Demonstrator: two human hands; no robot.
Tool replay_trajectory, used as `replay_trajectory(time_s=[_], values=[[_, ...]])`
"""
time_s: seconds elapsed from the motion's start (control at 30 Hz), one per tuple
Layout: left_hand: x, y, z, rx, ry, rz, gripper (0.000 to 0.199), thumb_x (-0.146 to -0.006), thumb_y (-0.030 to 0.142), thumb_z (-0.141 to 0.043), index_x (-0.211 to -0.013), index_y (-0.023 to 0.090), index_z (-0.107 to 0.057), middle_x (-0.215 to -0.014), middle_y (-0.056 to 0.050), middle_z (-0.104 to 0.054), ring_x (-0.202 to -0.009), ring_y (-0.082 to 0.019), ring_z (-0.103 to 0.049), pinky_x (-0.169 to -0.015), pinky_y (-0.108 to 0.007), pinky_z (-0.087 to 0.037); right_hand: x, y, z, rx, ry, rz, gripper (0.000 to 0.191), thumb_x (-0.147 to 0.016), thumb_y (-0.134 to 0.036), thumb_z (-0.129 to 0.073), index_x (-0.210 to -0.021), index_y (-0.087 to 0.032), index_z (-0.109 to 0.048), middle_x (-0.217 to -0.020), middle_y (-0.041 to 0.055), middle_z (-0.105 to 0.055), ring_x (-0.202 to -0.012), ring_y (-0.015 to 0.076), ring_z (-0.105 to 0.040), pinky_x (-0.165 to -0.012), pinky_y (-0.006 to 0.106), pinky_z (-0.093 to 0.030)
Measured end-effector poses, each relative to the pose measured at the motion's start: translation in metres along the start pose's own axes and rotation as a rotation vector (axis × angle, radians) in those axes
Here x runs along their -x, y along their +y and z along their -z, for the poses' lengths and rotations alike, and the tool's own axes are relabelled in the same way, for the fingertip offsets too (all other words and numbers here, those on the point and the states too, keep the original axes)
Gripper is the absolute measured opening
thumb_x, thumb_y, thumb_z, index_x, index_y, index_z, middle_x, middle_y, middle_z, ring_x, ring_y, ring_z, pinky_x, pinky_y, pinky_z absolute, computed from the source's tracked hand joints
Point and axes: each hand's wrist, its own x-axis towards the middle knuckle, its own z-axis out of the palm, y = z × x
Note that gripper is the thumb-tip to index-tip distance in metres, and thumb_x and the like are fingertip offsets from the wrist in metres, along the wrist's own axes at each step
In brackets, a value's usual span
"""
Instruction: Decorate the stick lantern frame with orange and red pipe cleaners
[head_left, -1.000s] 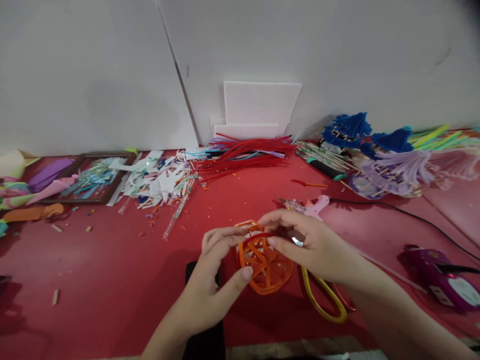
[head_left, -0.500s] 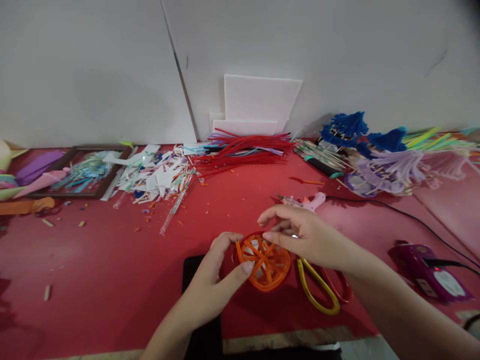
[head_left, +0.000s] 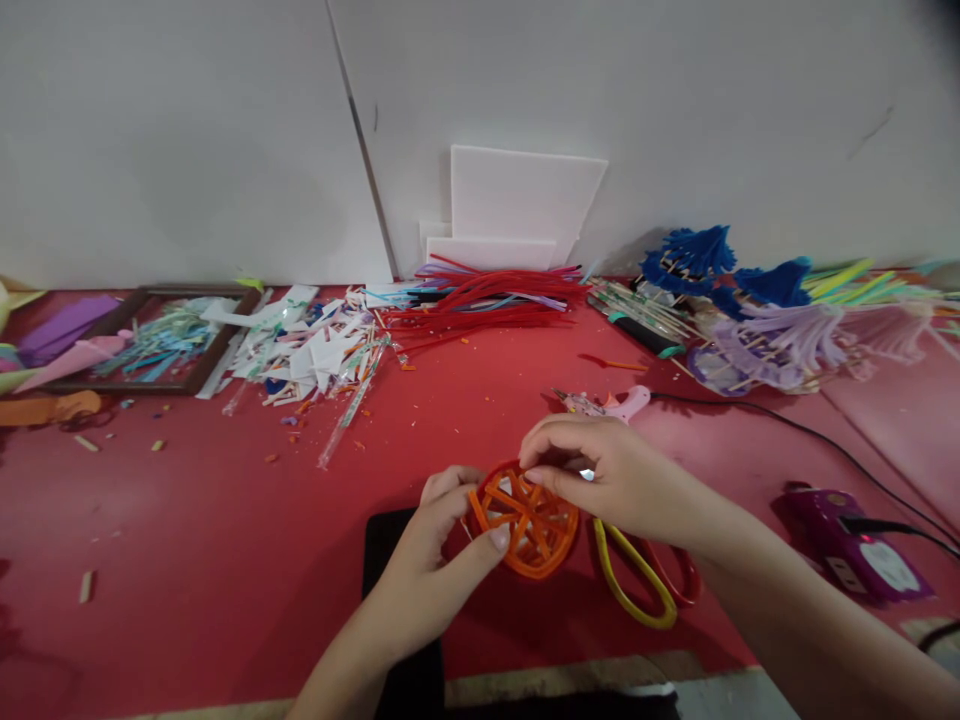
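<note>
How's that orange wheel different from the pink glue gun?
The orange wheel is round and spoked; the pink glue gun narrows to a point.
The orange wheel sits in the left hand, its rim at the right hand's fingertips; the pink glue gun lies on the table.
Both are near the right hand.

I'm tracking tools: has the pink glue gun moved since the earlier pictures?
No, the glue gun keeps its place against the small orange strip beyond it.
</note>
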Motion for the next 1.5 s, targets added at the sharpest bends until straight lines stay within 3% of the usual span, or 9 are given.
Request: replay_trajectory(time_s=[0.3, 0.5, 0.8, 1.1, 1.2, 1.5], values=[[-0.002, -0.004, -0.001, 0.111, -0.008, -0.006, 0.022, -0.088, 0.038, -0.058, -0.102, 0.025, -0.068, -0.109, -0.006, -0.051, -0.108, -0.023, -0.05, -0.101, -0.041, -0.036, -0.004, -0.011, 0.01, 0.206, -0.123, 0.082, 0.012, -0.086, -0.018, -0.057, -0.086, -0.02, -0.069, -0.092, 0.0022, -0.071, -0.084, 0.0144, -0.063, -0.079, 0.029, -0.045], [0.0, -0.009, -0.002, 0.164, 0.032, 0.038, 0.03, -0.085, 0.037, -0.061, -0.111, 0.021, -0.062, -0.106, -0.008, -0.06, -0.104, -0.024, -0.052, -0.098, -0.042, -0.038, -0.005, -0.018, 0.012, 0.304, -0.171, 0.126, 0.015, -0.088, -0.014, -0.053, -0.087, -0.019, -0.067, -0.093, 0.0021, -0.065, -0.087, 0.0141, -0.059, -0.08, 0.029, -0.042], [-0.004, -0.012, -0.006, 0.319, 0.029, 0.062, 0.026, -0.084, 0.037, -0.063, -0.104, 0.021, -0.061, -0.107, -0.008, -0.06, -0.106, -0.023, -0.052, -0.101, -0.042, -0.035, -0.001, -0.016, 0.007, 0.381, -0.146, 0.098, 0.013, -0.087, -0.01, -0.055, -0.084, -0.017, -0.065, -0.085, 0.0015, -0.062, -0.078, 0.013, -0.056, -0.071, 0.026, -0.039], [-0.004, -0.009, -0.012, 0.552, 0.017, 0.096, 0.026, -0.079, 0.03, -0.071, -0.102, 0.021, -0.062, -0.096, -0.003, -0.061, -0.092, -0.016, -0.057, -0.088, -0.031, -0.043, -0.002, -0.01, 0.002, 0.269, -0.062, 0.09, 0.013, -0.082, -0.008, -0.056, -0.079, -0.017, -0.065, -0.082, 0.002, -0.064, -0.075, 0.0129, -0.058, -0.07, 0.026, -0.042], [-0.006, -0.01, -0.013, 0.61, 0.032, 0.109, 0.027, -0.077, 0.027, -0.073, -0.103, 0.022, -0.065, -0.1, -0.003, -0.061, -0.096, -0.016, -0.057, -0.09, -0.029, -0.043, -0.003, -0.008, 0.002, 0.233, -0.056, 0.064, 0.013, -0.081, -0.007, -0.057, -0.079, -0.017, -0.065, -0.082, 0.002, -0.065, -0.075, 0.0126, -0.059, -0.069, 0.026, -0.043], [-0.008, -0.007, -0.012, 0.542, 0.065, 0.137, 0.021, -0.076, 0.033, -0.072, -0.093, 0.021, -0.07, -0.103, -0.004, -0.052, -0.1, -0.019, -0.053, -0.091, -0.031, -0.043, -0.002, -0.01, 0.002, 0.228, -0.026, 0.057, 0.012, -0.08, -0.008, -0.058, -0.077, -0.017, -0.065, -0.077, 0.0005, -0.063, -0.069, 0.0106, -0.056, -0.066, 0.023, -0.042]])
